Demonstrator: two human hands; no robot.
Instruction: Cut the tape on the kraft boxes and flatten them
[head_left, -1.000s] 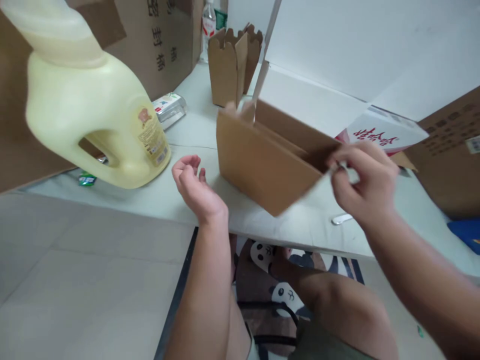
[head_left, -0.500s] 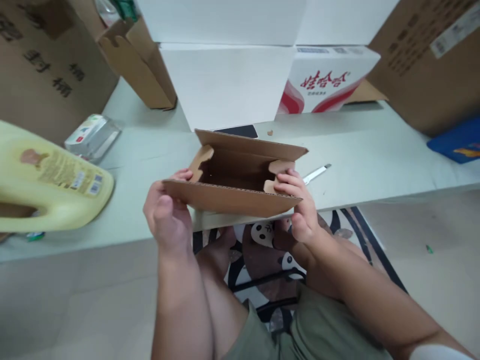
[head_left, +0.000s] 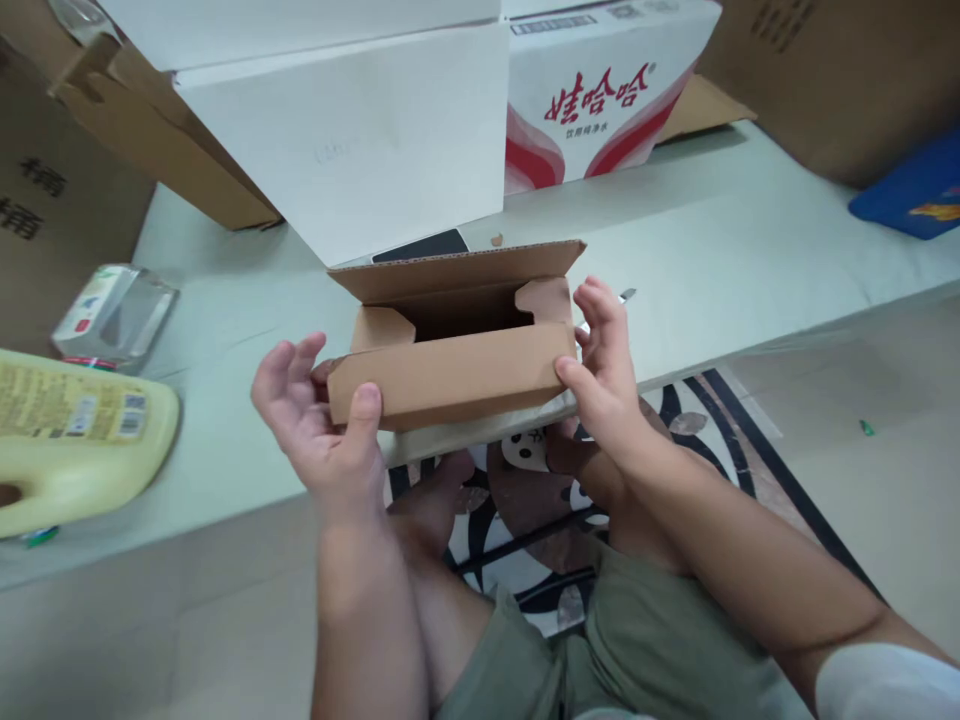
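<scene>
A small brown cardboard box (head_left: 454, 375) sits at the table's near edge, its top partly open. Its far flap (head_left: 465, 270) stands up, and the two end flaps lean in over the dark inside. My left hand (head_left: 319, 420) grips the near left corner, thumb on the front and some fingers raised. At the near right corner, my right hand (head_left: 604, 360) presses its thumb on the front, with its fingers curled beside the right end. Behind the right fingers lies a utility knife (head_left: 627, 295), mostly hidden.
Behind the box stand a white carton (head_left: 360, 150) and a carton with red lettering (head_left: 600, 110). A yellow jug (head_left: 90, 440) and a clear plastic container (head_left: 116, 315) are at left. A dark flat object (head_left: 424, 246) lies behind the box. A blue item (head_left: 911, 190) is at right.
The box's near flap has tipped inward, and the end flaps lie further over the opening. My left fingers have lifted off the inner side. The view has shifted, moving the background leftward.
</scene>
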